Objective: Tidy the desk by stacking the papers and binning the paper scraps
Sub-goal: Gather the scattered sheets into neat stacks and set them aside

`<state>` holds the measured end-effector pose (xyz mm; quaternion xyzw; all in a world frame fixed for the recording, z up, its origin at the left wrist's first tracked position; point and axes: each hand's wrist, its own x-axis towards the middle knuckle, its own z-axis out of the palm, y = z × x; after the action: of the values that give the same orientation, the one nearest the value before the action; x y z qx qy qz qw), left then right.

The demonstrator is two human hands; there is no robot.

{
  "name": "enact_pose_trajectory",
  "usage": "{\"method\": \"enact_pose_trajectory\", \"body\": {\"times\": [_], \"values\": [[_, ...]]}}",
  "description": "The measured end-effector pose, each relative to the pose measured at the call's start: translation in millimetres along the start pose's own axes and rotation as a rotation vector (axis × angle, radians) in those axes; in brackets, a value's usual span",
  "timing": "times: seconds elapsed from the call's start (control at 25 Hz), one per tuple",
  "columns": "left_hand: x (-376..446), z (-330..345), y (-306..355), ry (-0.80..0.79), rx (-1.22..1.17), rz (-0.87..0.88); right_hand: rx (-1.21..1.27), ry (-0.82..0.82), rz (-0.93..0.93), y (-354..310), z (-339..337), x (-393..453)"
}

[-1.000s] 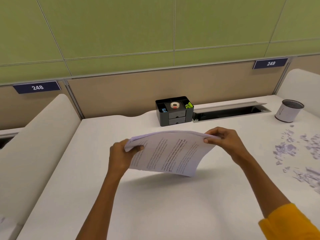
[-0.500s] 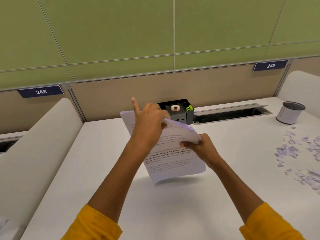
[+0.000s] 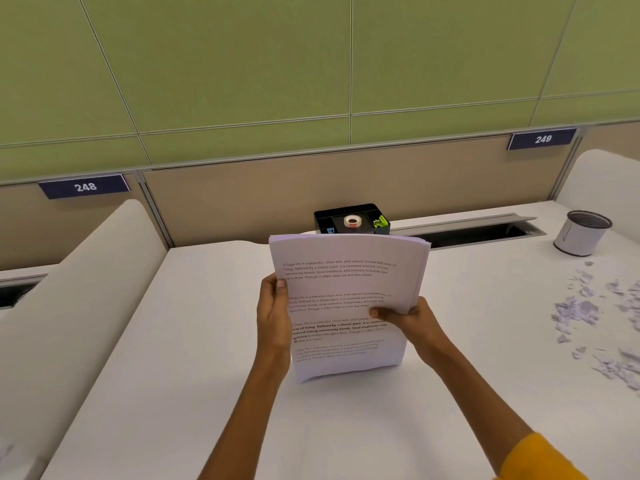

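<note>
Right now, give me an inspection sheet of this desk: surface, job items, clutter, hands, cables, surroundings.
Surface: white desk, bare in front.
Job's things: stack of papers held upright, bottom edge on the desk; paper scraps scattered at right; small white bin beyond them.
Clutter: black organizer with a tape roll.
Hands: left hand and right hand grip the stack's sides.
Cables: nothing seen; open cable tray.
Surroundings: green partition, number plates 248 and 249.

matt white desk point(image 3: 207, 341), printed paper sheets point(image 3: 346, 258) (slightly curved), mesh bin point(image 3: 581, 237)
</note>
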<state>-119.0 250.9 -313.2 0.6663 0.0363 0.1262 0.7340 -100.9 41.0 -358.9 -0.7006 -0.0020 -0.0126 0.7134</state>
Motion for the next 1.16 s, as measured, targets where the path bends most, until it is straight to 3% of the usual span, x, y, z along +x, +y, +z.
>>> {"method": "enact_pose_trajectory", "body": {"times": [0.6, 0.92, 1.16], "values": [[-11.1, 6.5, -10.4, 0.147, 0.045, 0.015, -0.062, -0.063, -0.008, -8.7, -1.0, -1.9], [-2.8, 14.1, 25.6, 0.179, -0.083, 0.123, -0.031, 0.259, -0.199, -78.5, 16.4, -7.4], [4.9, 28.8, 38.7, 0.240, -0.020, 0.059, 0.033, 0.392, -0.140, -100.0, 36.0, -5.3]]}}
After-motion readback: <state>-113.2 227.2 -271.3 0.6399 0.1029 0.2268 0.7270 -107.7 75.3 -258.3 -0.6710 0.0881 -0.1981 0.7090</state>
